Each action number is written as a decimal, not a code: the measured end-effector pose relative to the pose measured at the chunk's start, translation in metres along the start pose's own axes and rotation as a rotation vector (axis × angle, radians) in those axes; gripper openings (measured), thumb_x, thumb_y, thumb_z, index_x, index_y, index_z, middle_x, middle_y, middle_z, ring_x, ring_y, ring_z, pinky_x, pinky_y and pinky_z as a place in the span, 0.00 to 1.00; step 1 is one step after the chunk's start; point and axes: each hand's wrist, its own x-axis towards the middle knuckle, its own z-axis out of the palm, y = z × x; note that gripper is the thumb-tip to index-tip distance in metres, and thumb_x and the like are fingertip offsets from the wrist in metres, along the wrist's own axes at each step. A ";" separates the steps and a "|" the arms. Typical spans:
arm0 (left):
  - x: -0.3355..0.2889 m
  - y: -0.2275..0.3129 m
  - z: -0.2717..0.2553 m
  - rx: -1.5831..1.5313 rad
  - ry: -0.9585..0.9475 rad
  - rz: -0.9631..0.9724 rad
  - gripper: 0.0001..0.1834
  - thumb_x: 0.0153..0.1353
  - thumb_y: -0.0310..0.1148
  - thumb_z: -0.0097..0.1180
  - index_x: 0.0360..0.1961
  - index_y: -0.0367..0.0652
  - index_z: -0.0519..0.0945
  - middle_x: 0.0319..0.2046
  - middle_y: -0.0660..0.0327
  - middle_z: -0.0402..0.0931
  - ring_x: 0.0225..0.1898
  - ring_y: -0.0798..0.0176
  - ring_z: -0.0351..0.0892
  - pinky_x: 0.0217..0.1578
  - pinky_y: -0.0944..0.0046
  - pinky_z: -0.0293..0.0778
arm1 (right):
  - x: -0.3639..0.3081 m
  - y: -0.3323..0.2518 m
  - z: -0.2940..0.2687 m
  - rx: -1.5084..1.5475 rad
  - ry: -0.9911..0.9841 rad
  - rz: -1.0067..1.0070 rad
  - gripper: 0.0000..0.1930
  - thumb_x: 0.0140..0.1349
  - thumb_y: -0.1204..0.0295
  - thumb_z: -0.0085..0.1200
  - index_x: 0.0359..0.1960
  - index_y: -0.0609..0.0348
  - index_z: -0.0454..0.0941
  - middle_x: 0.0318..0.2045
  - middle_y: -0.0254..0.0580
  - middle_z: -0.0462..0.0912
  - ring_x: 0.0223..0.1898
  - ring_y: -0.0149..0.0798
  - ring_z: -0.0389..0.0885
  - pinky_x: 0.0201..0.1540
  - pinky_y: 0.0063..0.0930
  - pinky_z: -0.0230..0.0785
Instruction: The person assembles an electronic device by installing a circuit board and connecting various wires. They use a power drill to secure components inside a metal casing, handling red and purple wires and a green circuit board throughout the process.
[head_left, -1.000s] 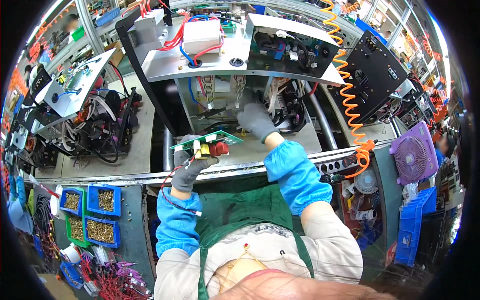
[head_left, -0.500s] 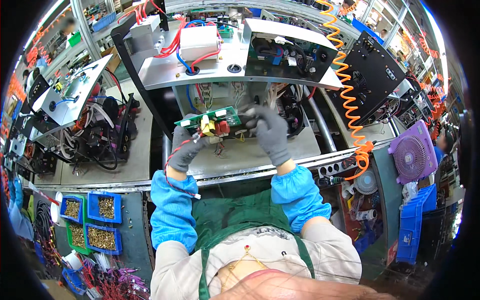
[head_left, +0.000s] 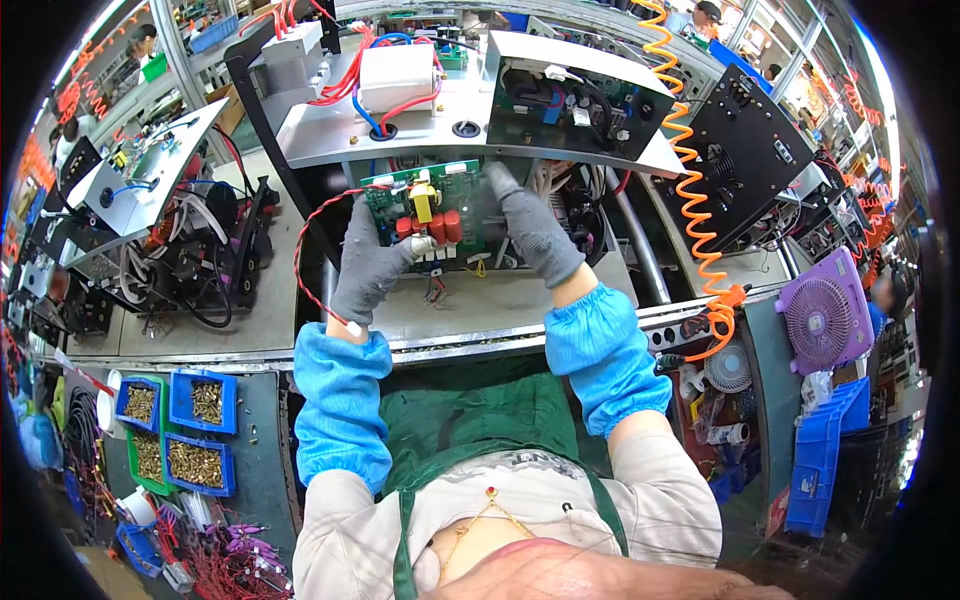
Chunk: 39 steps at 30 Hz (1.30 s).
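A green circuit board [head_left: 462,188] stands tilted up in front of the opened machine unit, its parts facing me. On it sit a yellow transformer [head_left: 422,203] and several red cylindrical components [head_left: 445,228]. My left hand [head_left: 368,262], in a grey glove, grips the board's left side, with the thumb over the front beside the red components. From the board a twisted red-and-white wire [head_left: 303,243] loops left and down to a white plug by my left wrist. My gloved right hand [head_left: 540,232] is at the board's right edge, fingers stretched upward and slightly blurred; whether they touch it is unclear.
Above the board, a metal shelf [head_left: 330,140] carries a white block with red and blue cables and a metal housing [head_left: 575,85]. An orange coiled hose [head_left: 690,180] hangs at right, near a purple fan [head_left: 825,308]. Blue bins [head_left: 203,400] of brass fittings stand at lower left.
The board has turned from nearly edge-on to face me, moving closer to the unit. My right hand has moved slightly down to its right edge. The twisted wire now swings out left.
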 end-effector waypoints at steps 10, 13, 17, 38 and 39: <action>0.001 -0.011 -0.001 0.048 -0.072 -0.007 0.36 0.43 0.27 0.71 0.53 0.41 0.66 0.44 0.61 0.74 0.44 0.68 0.74 0.46 0.65 0.73 | 0.005 0.014 0.002 0.146 0.235 -0.135 0.22 0.63 0.51 0.49 0.41 0.59 0.79 0.35 0.35 0.81 0.32 0.27 0.75 0.36 0.23 0.68; 0.001 0.005 -0.003 0.051 -0.098 -0.017 0.35 0.43 0.27 0.70 0.54 0.42 0.66 0.44 0.61 0.74 0.45 0.67 0.74 0.46 0.65 0.74 | 0.007 0.014 0.003 -0.093 0.305 -0.309 0.22 0.62 0.53 0.50 0.41 0.61 0.79 0.34 0.36 0.80 0.31 0.29 0.75 0.35 0.24 0.68; 0.000 0.006 -0.005 0.015 -0.104 -0.120 0.37 0.44 0.31 0.71 0.55 0.45 0.65 0.46 0.62 0.73 0.45 0.68 0.74 0.42 0.67 0.76 | 0.010 0.008 0.007 -0.026 0.331 -0.242 0.20 0.62 0.54 0.51 0.40 0.60 0.79 0.32 0.36 0.80 0.31 0.30 0.74 0.35 0.24 0.68; 0.008 -0.002 0.002 -0.223 -0.044 -0.036 0.34 0.48 0.29 0.68 0.55 0.39 0.66 0.47 0.60 0.72 0.49 0.65 0.72 0.51 0.65 0.69 | 0.033 0.038 0.000 -0.007 0.226 -0.496 0.16 0.66 0.61 0.45 0.45 0.59 0.76 0.36 0.42 0.79 0.37 0.38 0.76 0.42 0.28 0.69; 0.008 -0.001 0.000 -0.130 -0.026 -0.054 0.35 0.46 0.29 0.69 0.55 0.39 0.66 0.47 0.59 0.72 0.48 0.65 0.72 0.51 0.65 0.70 | 0.030 0.034 0.002 0.058 0.224 -0.448 0.17 0.64 0.60 0.48 0.44 0.61 0.76 0.35 0.41 0.79 0.36 0.36 0.76 0.41 0.28 0.69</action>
